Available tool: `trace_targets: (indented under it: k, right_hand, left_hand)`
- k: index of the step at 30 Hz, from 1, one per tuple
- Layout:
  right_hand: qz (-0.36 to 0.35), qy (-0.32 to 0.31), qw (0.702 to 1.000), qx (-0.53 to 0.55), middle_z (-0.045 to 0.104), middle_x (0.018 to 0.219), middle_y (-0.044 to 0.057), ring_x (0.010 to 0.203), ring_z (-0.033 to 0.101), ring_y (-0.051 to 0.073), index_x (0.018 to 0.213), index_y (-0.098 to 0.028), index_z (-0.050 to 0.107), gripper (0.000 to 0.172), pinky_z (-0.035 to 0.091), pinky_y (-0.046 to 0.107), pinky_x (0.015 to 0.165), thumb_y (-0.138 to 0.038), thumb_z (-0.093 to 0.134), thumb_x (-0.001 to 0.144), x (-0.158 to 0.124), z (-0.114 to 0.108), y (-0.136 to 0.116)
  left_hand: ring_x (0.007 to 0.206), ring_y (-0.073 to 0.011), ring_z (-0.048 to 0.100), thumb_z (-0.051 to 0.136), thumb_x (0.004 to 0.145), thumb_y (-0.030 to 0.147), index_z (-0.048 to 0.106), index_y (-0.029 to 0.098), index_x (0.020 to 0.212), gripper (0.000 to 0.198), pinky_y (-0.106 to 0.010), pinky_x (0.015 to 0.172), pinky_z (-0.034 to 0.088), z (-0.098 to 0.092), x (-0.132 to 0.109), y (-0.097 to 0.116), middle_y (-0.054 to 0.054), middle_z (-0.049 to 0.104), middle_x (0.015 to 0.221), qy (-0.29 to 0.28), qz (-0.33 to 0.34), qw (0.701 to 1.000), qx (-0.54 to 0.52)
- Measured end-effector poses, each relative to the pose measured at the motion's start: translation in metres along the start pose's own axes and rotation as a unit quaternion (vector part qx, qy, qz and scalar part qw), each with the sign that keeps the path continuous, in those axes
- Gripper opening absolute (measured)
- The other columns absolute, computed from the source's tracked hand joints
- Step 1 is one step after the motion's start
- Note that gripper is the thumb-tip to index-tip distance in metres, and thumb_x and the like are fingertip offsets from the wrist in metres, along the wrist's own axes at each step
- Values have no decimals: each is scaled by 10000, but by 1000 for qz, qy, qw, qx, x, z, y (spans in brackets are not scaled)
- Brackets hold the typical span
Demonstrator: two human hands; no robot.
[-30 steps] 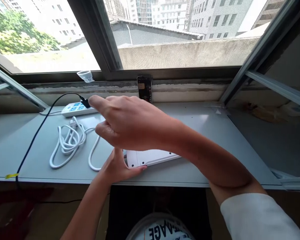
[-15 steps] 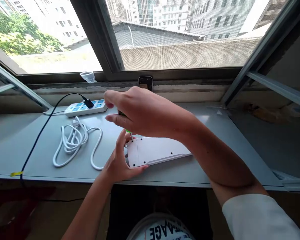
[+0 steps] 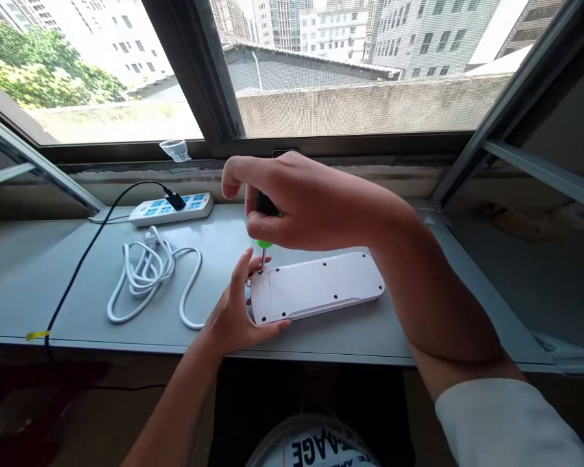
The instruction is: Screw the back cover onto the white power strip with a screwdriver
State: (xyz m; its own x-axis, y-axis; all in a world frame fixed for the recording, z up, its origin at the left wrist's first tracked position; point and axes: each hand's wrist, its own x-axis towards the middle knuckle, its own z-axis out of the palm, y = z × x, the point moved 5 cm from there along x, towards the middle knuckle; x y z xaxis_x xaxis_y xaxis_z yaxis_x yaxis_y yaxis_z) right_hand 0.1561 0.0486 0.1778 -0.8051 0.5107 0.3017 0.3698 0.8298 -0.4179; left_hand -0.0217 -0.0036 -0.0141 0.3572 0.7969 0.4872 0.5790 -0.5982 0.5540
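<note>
A white power strip (image 3: pixel 316 284) lies underside up on the grey table, with several dark screw holes showing along its edges. My left hand (image 3: pixel 238 314) grips its left end, thumb along the near edge and fingers at the far side. Above it, my right hand (image 3: pixel 296 204) is closed around a screwdriver (image 3: pixel 263 244) with a black and green handle. The screwdriver stands nearly upright, its metal shaft reaching down to the hole at the strip's far left corner.
Another white power strip (image 3: pixel 148 211) with blue sockets and a black plug (image 3: pixel 176 202) sits at the back left. A coiled white cable (image 3: pixel 143 272) lies left of my left hand. A clear plastic cup (image 3: pixel 176 150) is by the window sill.
My right hand has shifted right and its fingers have changed position around the handle. More of the strip's right end shows. The view has moved slightly.
</note>
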Motion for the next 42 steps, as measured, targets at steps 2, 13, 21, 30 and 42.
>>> trace_targets:
  k: [2, 13, 21, 30, 42]
  right_hand:
    - [-3, -1, 1000, 0, 733, 1091, 20, 765, 563, 131, 1199, -178, 593, 295, 400, 291, 699, -193, 502, 919, 0, 0, 0]
    - [49, 43, 995, -72, 753, 1121, 52, 914, 652, 182, 1200, -202, 635, 271, 433, 317, 769, -247, 549, 947, -18, -30, 11]
    - [93, 77, 989, -90, 729, 1221, 56, 1022, 691, 176, 1263, -186, 670, 353, 471, 327, 817, -296, 518, 964, -39, -57, 20]
    - [225, -25, 970, -84, 770, 1081, 27, 775, 632, 118, 1237, -277, 718, 342, 412, 299, 609, -290, 592, 919, -67, -67, 48]
    - [204, -88, 971, -88, 754, 1058, 34, 751, 587, 114, 1169, -275, 718, 303, 434, 297, 627, -333, 578, 906, -57, -58, 59]
  left_hand:
    - [1347, -392, 597, 941, 762, 402, 15, 309, 1745, 1354, -602, 1089, 537, 0, 0, 0, -243, 512, 1542, -1, -5, 1000, -1]
    - [1384, -368, 551, 857, 855, 364, 238, 278, 1698, 1049, -548, 1141, 505, 2, 6, 8, -187, 553, 1515, -64, 10, 997, 38]
    - [1353, -384, 552, 843, 863, 411, 359, 250, 1598, 895, -512, 1055, 561, 3, 8, 8, -189, 577, 1468, -87, 11, 994, 72]
    - [1248, -358, 656, 838, 843, 455, 397, 252, 1526, 838, -451, 999, 571, 2, 4, 5, -167, 604, 1438, -83, -19, 993, 78]
    - [1323, -380, 562, 789, 881, 365, 385, 245, 1547, 787, -530, 1081, 530, 6, 9, 9, -172, 587, 1432, -103, 37, 989, 101]
